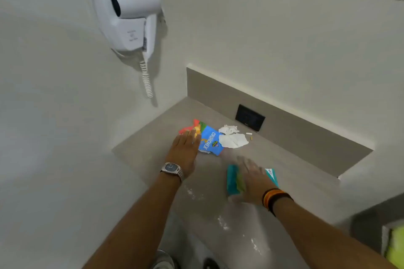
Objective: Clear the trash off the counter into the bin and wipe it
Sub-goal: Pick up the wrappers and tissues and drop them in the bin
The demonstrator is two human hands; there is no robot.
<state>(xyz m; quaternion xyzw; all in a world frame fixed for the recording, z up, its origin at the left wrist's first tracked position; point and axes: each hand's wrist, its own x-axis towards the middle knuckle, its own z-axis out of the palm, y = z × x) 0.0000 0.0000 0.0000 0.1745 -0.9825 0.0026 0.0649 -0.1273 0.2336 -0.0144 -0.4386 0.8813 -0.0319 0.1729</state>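
Observation:
A blue snack packet [208, 141] with a red and green end lies on the grey counter [153, 137]. Right of it sit two crumpled white tissues [232, 139] and two tiny scraps [249, 135]. My left hand [184, 152], with a watch on the wrist, is flat and open, its fingertips touching the packet's left end. My right hand [253, 178] is blurred and lies over a teal and green wrapper [235, 179]; whether it grips the wrapper I cannot tell.
A white wall-mounted hair dryer [129, 15] with a coiled cord hangs at the upper left. A black socket plate [249, 117] sits in the backsplash behind the trash. White crumbs [223, 223] streak the counter's near edge. Something yellow-green [395, 247] shows at the lower right.

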